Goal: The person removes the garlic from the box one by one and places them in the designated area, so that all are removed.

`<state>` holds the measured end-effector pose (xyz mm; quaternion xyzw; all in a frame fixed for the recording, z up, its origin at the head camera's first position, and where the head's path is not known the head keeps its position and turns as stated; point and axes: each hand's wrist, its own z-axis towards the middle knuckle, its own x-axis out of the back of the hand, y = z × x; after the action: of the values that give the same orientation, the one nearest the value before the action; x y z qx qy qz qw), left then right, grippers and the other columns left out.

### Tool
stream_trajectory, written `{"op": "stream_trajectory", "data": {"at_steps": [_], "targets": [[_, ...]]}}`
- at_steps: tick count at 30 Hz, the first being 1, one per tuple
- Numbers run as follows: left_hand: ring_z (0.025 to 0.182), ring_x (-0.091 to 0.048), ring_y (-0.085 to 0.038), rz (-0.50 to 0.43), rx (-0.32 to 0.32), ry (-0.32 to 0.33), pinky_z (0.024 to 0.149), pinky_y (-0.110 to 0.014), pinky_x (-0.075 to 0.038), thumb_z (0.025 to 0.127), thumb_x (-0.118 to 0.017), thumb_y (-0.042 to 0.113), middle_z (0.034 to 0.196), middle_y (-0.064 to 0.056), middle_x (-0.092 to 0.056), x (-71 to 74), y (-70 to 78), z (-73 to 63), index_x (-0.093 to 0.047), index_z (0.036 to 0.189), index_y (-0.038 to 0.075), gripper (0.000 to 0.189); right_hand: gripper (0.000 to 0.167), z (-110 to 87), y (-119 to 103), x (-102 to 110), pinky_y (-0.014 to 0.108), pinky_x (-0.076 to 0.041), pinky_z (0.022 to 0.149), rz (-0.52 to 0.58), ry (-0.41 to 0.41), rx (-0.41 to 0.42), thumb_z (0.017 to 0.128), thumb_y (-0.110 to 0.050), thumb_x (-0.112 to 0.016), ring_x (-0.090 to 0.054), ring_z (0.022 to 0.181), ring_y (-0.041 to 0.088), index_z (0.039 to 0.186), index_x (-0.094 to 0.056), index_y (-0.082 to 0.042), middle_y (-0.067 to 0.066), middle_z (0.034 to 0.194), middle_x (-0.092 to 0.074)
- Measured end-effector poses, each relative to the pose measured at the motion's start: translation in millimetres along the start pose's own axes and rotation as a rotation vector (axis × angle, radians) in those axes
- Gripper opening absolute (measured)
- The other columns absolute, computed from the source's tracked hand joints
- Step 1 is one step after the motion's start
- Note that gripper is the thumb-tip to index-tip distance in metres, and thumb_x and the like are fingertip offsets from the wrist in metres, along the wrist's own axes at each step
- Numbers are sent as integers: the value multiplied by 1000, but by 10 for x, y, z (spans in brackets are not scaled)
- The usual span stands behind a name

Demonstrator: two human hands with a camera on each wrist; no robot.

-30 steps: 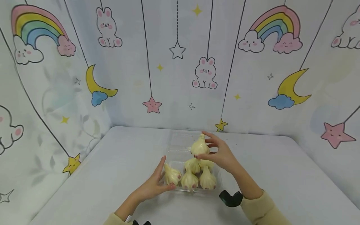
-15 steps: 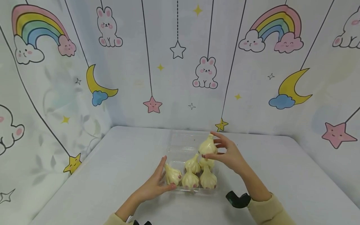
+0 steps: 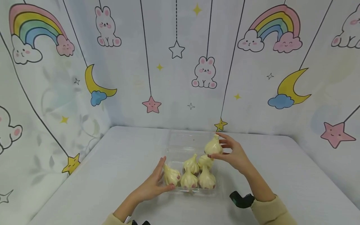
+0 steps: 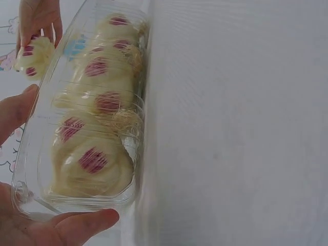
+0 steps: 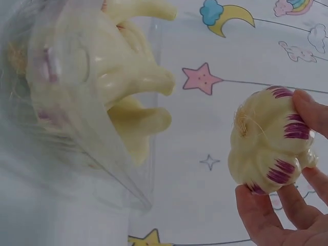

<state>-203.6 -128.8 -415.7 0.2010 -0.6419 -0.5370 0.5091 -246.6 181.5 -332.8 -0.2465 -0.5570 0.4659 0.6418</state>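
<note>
My right hand [image 3: 234, 155] pinches a cream garlic bulb [image 3: 213, 145] between thumb and fingers. The bulb is raised above the back right part of a clear plastic box [image 3: 197, 190]. Purple streaks and a tuft of root show on the held garlic bulb [image 5: 271, 141] in the right wrist view. Several more bulbs sit in the box, among them a garlic bulb [image 3: 172, 175] at its left. At the box's left front corner, my left hand [image 3: 152, 182] holds the wall, thumb at the front and fingers along the side, also seen as left fingers [image 4: 87, 225] in the left wrist view.
The box's clear lid [image 3: 182, 140] lies folded back behind it on the white table [image 3: 126, 150]. A printed cloth [image 3: 180, 78] with rainbows, rabbits and stars hangs around the table's back and sides. A black wrist device [image 3: 241, 200] sits by the right sleeve.
My right hand has moved to the right and slightly nearer, carrying the garlic bulb from over the box's middle to its back right corner. My left hand stays at the box.
</note>
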Motion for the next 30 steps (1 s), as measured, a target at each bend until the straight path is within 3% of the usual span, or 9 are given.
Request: {"op": "stream_trajectory", "data": {"at_steps": [11,20,30], "targets": [[127,-13,-55,-5,21,-16,97,-60,-29,85,-66,25,146,-24,20,31,2,-20,12,146,16,100,79,-40,118,87,47,-49,84,-11,2,-8,72,-17,-79,-48,107,35,139,-39,-15,21,122,-51],[127,-14,-55,-5,26,-16,97,-59,-29,84,-67,25,146,-24,21,30,5,-15,11,146,14,101,80,-97,266,130,39,-51,80,-16,10,-43,71,-18,-80,-49,107,34,139,-39,-14,21,121,-52],[126,-15,-55,2,27,-19,96,-59,-31,84,-67,28,146,-24,20,29,-1,-7,11,146,15,101,80,-135,395,187,52,-46,83,-24,38,-100,73,-19,-78,-47,111,36,141,-35,-13,23,125,-49]]}}
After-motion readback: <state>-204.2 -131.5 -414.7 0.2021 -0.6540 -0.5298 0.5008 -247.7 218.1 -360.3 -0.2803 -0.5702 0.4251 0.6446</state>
